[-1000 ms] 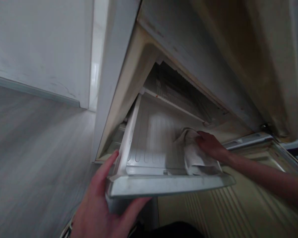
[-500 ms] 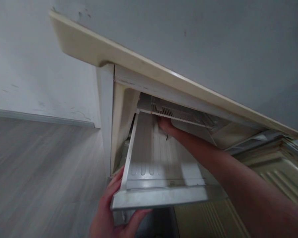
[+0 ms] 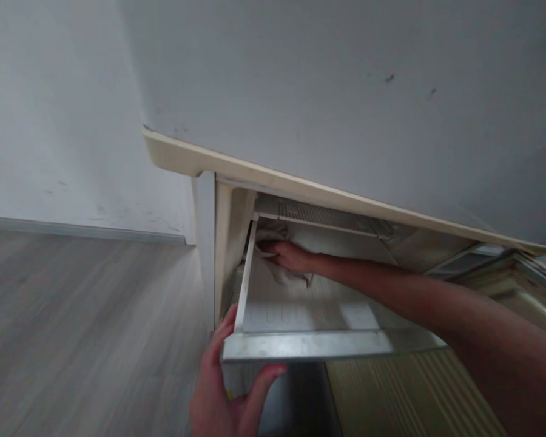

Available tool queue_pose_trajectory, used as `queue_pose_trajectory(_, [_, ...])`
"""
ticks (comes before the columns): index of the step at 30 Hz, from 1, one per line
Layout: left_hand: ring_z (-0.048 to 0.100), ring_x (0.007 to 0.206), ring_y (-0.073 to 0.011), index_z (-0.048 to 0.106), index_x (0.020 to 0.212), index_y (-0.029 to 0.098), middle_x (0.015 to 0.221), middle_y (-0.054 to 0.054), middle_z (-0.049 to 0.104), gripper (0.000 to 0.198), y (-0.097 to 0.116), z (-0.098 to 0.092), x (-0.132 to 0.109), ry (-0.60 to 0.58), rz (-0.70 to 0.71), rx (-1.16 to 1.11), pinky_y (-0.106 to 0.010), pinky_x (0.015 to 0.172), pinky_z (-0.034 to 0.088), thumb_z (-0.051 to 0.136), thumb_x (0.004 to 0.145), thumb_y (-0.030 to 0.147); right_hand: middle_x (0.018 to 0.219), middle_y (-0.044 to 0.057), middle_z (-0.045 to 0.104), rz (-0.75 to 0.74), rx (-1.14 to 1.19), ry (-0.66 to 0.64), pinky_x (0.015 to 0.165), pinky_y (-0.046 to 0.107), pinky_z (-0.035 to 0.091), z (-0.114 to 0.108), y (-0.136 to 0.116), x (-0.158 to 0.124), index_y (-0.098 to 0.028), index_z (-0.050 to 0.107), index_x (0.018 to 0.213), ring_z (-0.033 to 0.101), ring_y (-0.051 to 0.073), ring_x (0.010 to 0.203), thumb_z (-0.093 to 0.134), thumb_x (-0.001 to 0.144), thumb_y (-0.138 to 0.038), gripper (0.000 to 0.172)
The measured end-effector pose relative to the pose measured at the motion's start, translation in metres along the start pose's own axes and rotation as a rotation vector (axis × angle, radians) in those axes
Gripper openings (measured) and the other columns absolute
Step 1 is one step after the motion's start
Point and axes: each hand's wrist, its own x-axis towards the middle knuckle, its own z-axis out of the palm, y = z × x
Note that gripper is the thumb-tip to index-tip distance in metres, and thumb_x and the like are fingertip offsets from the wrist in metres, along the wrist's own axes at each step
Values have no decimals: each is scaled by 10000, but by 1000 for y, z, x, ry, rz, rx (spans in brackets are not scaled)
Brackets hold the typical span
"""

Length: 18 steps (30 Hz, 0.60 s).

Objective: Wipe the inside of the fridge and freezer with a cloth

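A pale ribbed refrigerator shelf (image 3: 318, 343) with a broad front rim sticks out of the open compartment. My left hand (image 3: 227, 376) grips its front left corner, fingers along the side edge and thumb below the rim. Deep inside, near the back left of the shelf, my right hand (image 3: 286, 255) presses a whitish cloth (image 3: 291, 278) onto the surface. The cloth lies crumpled around the hand, and my right fingertips are partly hidden in its folds.
Above the shelf runs the refrigerator's cream top (image 3: 264, 176). A slatted panel (image 3: 327, 215) spans the compartment behind the shelf. The open door (image 3: 404, 388) with ribbed lining is at lower right. Grey wood-look floor (image 3: 95, 321) and a pale wall (image 3: 300, 91) surround it.
My right hand has moved left with the cloth and now shows more fully, out from under the slatted panel. My left hand keeps its hold on the shelf corner. The view has shifted.
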Motion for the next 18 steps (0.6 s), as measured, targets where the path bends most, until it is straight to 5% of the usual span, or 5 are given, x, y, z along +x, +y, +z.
queue_pose_trajectory(6, [639,1312,-378,585,1349,270,1412,-120,668,758,12,3,-3,48,-62,-51,-601,1120,546,788,756,697,1397,42,695,-57,147,-371,1198,316,406,38,-45,-62,-183,788,1174,599,193,1375,555,965,-137,316])
queue_pose_trajectory(10, [666,1275,-362,603,1323,291,1372,-91,703,730,22,3,-2,87,-43,-54,-572,1106,565,769,760,724,1147,30,792,60,348,-647,1008,241,512,53,-62,-80,-162,813,919,723,179,1124,652,948,-199,168])
queue_pose_trajectory(15, [693,1231,-352,608,1276,264,1354,-110,712,722,18,3,0,82,18,2,-517,1036,608,735,766,759,940,8,775,397,236,-697,909,218,530,-14,-74,-96,-121,796,960,716,153,965,751,840,-150,132])
queue_pose_trajectory(18, [702,1220,-335,606,1252,266,1348,-110,716,705,16,2,1,86,50,29,-480,1012,619,714,775,774,1029,53,774,618,82,-314,791,253,575,-67,-72,-129,-143,771,1099,729,187,915,673,875,-222,257])
